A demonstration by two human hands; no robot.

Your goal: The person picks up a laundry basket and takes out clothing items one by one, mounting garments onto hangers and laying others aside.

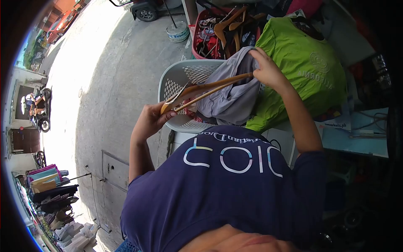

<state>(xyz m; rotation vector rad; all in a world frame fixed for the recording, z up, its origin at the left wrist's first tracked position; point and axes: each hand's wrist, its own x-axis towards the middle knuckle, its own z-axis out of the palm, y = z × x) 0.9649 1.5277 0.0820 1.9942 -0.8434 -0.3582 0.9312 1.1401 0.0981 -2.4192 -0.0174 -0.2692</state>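
My left hand (152, 119) is closed around one end of a wooden clothes hanger (201, 89), which has a bar and a metal hook. The hanger slants up to the right, with its far end at a crumpled light grey garment (233, 98). My right hand (268, 70) pinches the edge of that garment beside the hanger's end; whether its fingers also grip the wood is hidden. Most of the garment hangs over a grey perforated laundry basket (168, 73). A bright green shirt (300, 63) is spread right beside my right hand.
Behind the basket, a red basket (196, 40) holds several wooden hangers and clothes. A white pail (178, 32) stands on the concrete. To the right is a light blue surface (365, 143) with a cable. Clothes hang at lower left (50, 185), and a motorcycle (40, 107) is parked further off.
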